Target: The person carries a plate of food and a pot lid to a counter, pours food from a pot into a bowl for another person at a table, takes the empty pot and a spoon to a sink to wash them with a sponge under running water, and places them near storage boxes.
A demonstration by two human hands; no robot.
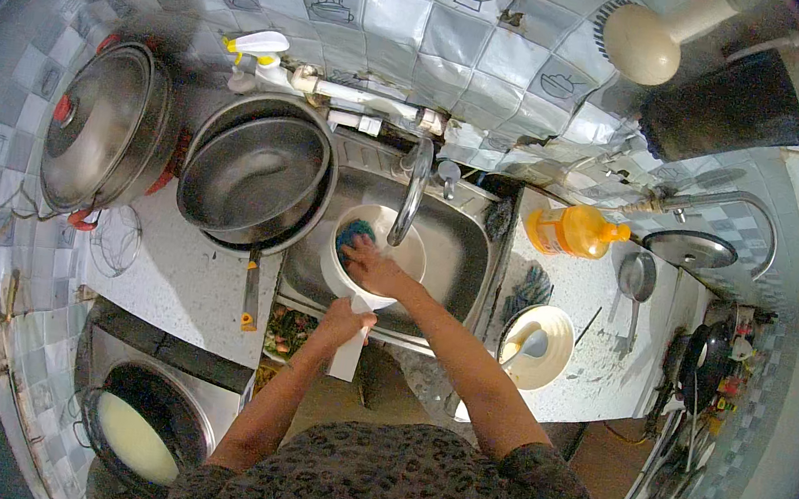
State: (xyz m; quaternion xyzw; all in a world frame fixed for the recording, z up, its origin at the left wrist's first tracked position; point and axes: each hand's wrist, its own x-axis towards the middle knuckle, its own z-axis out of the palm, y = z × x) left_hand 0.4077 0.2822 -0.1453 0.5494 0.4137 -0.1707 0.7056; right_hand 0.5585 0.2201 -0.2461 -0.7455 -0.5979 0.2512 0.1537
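A white saucepan (412,237) is held over the metal sink basin (456,287), beneath the curved spout of a chrome faucet (414,195). My left hand (344,322) grips the pan's flat white handle (345,360), which points back towards my body. Inside the pan, my right hand (373,267) presses a blue-green scrubbing pad (356,235) against the inner left wall. My fingers partly cover the pad. Whether water runs from the spout I cannot tell.
Left of the sink stand stacked dark pans (254,174) and a large lidded pot (101,127). On the right counter are an orange bottle (572,231), a cream bowl (560,339) with a ladle (532,344), a dark cloth (532,291) and a small metal pan (637,275).
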